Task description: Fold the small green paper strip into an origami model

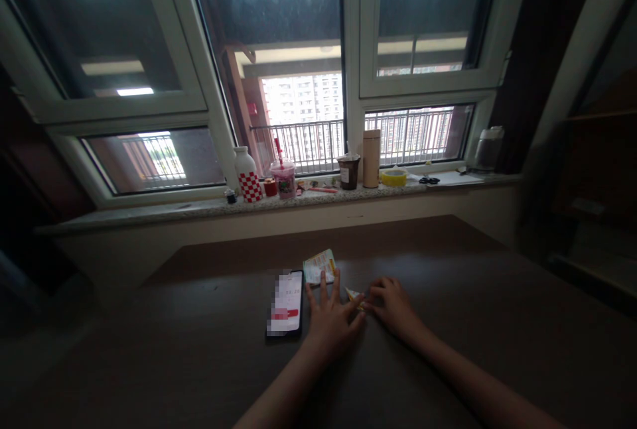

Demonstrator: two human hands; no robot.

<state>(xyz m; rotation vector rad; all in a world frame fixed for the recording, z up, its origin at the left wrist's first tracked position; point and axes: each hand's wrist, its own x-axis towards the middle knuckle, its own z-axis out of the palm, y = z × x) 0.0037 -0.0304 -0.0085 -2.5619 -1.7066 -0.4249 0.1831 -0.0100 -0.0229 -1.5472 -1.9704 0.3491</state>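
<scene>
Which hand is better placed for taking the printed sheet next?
Probably the left hand: its outer fingers reach the printed sheet; the right hand is farther, by the small yellow-white scrap.

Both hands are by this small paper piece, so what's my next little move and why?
Perhaps steady the small paper piece with your left hand: its thumb side is close by, and your right hand has its fingertips near the piece's right end.
</scene>
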